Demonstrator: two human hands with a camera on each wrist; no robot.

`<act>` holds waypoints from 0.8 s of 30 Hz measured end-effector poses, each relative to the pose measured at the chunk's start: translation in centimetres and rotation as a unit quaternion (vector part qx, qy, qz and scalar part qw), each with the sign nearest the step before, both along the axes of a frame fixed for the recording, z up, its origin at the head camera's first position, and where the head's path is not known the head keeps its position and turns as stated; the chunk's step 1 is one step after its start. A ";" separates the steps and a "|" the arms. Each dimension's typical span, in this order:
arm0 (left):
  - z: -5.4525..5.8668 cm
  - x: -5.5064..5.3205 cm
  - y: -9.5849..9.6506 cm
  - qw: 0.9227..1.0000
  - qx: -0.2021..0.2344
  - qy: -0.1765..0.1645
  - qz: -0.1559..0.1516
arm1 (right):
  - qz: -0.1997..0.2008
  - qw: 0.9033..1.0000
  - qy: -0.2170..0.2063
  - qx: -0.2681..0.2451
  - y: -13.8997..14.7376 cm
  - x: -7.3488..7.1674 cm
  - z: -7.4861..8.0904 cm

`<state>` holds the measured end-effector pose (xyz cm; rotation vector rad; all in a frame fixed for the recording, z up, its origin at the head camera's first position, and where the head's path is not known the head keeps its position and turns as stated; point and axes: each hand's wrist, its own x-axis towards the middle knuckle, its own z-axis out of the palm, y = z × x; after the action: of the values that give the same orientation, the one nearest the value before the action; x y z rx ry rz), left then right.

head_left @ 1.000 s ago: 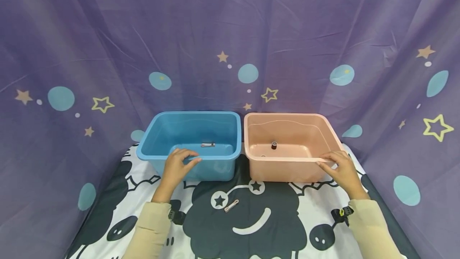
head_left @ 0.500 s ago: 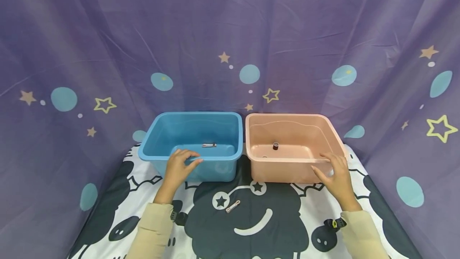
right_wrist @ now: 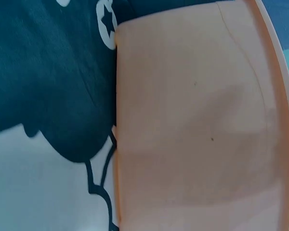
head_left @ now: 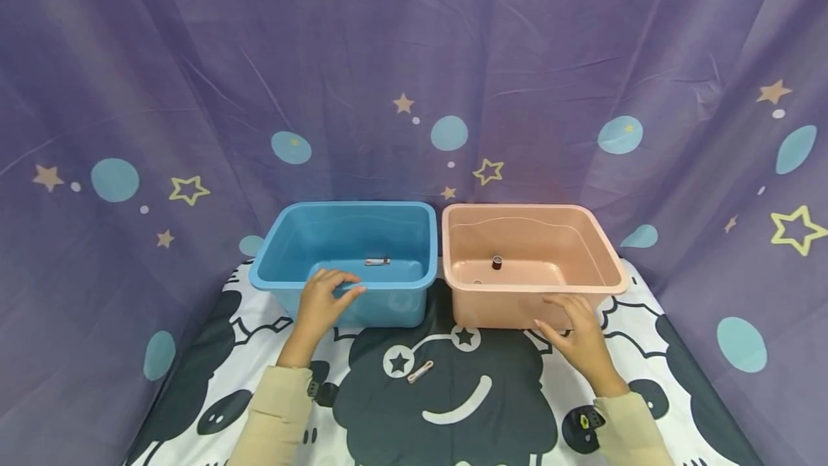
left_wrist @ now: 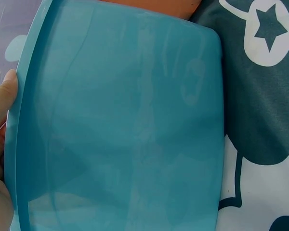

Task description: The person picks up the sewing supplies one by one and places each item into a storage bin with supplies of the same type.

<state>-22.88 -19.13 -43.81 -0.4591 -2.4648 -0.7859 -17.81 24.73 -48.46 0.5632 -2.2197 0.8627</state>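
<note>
My left hand point(head_left: 321, 305) is at the front rim of the blue bin point(head_left: 343, 285), fingers loosely bent with a gap between thumb and forefinger. In the left wrist view its thumb point(left_wrist: 6, 91) lies against the bin's rim. Before the front wall of the peach bin point(head_left: 491, 308) hovers my right hand point(head_left: 578, 336), thumb and fingers spread, holding nothing. A slim metal nail clipper point(head_left: 420, 372) lies on the cloth between my forearms. Inside the blue bin is another small silver piece, seemingly a clipper point(head_left: 377, 262). A small dark cylinder point(head_left: 497, 262) stands in the peach bin.
Both bins stand side by side at the table's back, against a purple curtain point(head_left: 362, 56) with stars and dots. A black-and-white sheep-print cloth point(head_left: 479, 380) covers the table. A tiny round mark or object point(head_left: 477, 282) shows by the peach bin's front rim.
My right hand has left the peach bin's front rim at the right corner and moved left and down, towards the middle. The left hand has stayed in place.
</note>
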 end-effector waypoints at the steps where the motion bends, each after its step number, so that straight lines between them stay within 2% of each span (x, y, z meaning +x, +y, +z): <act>1: 0.0 0.0 0.0 1.000 0.000 0.000 0.000 | 0.007 1.000 -0.005 0.003 -0.1 0.1 -0.1; 10: 0.1 0.2 0.1 1.000 0.000 -0.002 0.000 | 0.052 0.998 -0.037 0.002 -1.5 0.4 -1.4; 21: 0.1 0.5 0.0 1.000 -0.001 -0.003 -0.003 | 0.035 0.995 -0.093 0.008 -2.8 1.0 -2.9; 24: 0.1 0.5 0.0 1.000 -0.002 -0.007 -0.001 | 0.042 0.994 -0.103 0.005 -3.2 1.2 -3.3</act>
<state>-22.35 -19.17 -43.72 -0.4594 -2.4789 -0.7871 -16.63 21.58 -51.73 0.5994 -2.4019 0.9921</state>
